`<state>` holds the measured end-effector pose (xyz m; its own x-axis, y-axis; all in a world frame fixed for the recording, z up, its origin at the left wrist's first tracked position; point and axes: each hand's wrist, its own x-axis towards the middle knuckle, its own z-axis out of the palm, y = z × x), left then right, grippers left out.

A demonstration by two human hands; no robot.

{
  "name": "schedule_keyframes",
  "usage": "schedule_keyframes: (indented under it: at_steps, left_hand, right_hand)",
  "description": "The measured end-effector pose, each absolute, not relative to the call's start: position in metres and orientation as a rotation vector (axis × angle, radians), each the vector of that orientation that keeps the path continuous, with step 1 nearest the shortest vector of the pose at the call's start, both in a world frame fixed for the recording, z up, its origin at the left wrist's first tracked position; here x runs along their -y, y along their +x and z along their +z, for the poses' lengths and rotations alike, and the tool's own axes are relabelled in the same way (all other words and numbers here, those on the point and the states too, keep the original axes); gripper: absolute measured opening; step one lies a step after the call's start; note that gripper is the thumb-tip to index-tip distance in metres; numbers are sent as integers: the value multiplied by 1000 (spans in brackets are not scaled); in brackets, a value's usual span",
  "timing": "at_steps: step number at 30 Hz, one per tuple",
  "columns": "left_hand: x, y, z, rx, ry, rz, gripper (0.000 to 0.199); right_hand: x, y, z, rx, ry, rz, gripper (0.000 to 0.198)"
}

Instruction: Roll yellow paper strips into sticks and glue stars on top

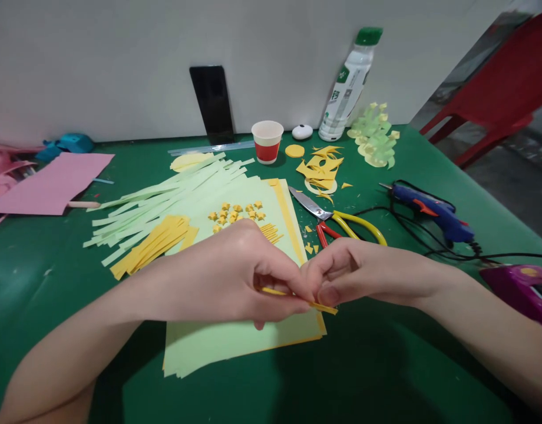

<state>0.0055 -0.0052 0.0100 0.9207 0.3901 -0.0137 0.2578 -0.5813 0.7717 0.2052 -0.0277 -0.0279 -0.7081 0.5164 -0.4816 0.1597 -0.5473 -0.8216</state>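
Observation:
A narrow yellow paper strip (324,308) is held between my two hands, its end sticking out below the fingertips. My left hand (247,274) pinches it with thumb and forefinger, and part of it shows in the gap of that hand. The fingers of my right hand (348,268) are closed against the same strip, touching my left fingertips. Beneath the hands lies a stack of pale green paper (235,341) over yellow sheets. Small folded yellow paper stars (232,213) rest on it, beside thin yellow slivers (271,233) partly hidden by my left hand.
Yellow strips (154,244) and pale green strips (165,197) lie to the left. Scissors (313,206), yellow scraps (323,168) and a blue glue gun (432,209) are on the right. A paper cup (267,147), a phone (212,106) and a bottle (348,88) stand at the back wall.

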Motion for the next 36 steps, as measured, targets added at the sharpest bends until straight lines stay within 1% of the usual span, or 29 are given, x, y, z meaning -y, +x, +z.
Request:
schedule_keyframes:
  at_steps: [5,9,17,24,27,31,36]
  left_hand:
    - [5,6,10,-453,2277,168,15]
    - [5,6,10,-428,2294,172,15]
    - [4,5,11,-398,2392,193,16]
    - [5,6,10,-386,2463,228,18]
    - [5,5,9,-390,2503,234,18]
    - [4,4,6,-393,2552,230,18]
    - [3,5,4,-403,2555,214,18]
  right_hand:
    - [30,205,-28,1298,-1081,2408,10]
    - [30,204,-27,1249,-1072,2456,7]
    - [29,203,-28,1297,-1072,2447,11]
    - [30,204,-28,1318,-1070,2449,9]
    - [29,203,-30,1331,-1075,2451,12]
    - [29,202,-30,1408,-1115,2398,16]
    - [30,204,-26,1592,-1216,2282,12]
